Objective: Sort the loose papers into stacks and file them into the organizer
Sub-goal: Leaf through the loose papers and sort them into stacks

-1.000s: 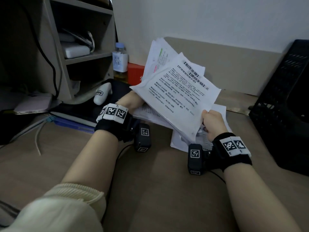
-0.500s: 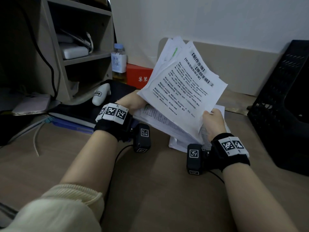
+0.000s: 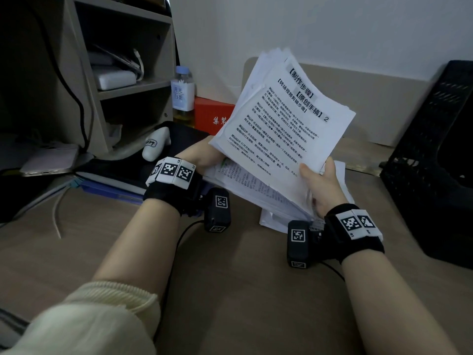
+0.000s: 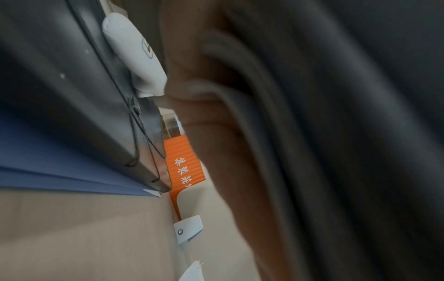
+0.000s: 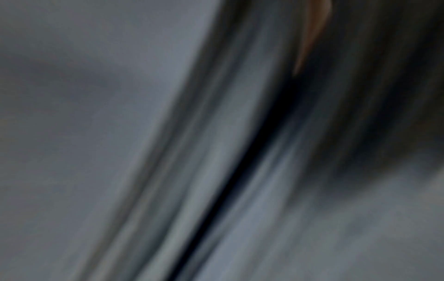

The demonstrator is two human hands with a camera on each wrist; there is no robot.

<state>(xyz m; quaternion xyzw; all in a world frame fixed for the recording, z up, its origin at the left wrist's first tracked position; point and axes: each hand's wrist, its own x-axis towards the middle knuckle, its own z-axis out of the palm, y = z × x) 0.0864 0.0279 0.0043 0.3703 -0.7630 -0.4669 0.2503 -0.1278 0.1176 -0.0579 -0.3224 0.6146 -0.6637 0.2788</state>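
A thick sheaf of printed white papers (image 3: 279, 119) is lifted off the desk and tilted up toward the wall, its top sheet showing bold headings. My left hand (image 3: 202, 155) holds its left lower edge from behind, fingers hidden by the sheets. My right hand (image 3: 320, 183) grips the lower right corner, thumb on the top sheet. A few more sheets (image 3: 271, 221) lie flat on the desk beneath. The black mesh organizer (image 3: 435, 155) stands at the right. Both wrist views are blurred; the left one shows paper edges (image 4: 336, 133) up close.
A grey shelf unit (image 3: 102, 73) stands at the back left with a bottle (image 3: 182, 94), a red box (image 3: 212, 115) and a white device (image 3: 156, 146) near it. Blue folders (image 3: 110, 188) and cables (image 3: 56, 216) lie left on the wooden desk (image 3: 230, 290).
The sheaf has been swung more upright and rotated clockwise, rising toward the wall. Both hands keep their hold and have shifted only slightly.
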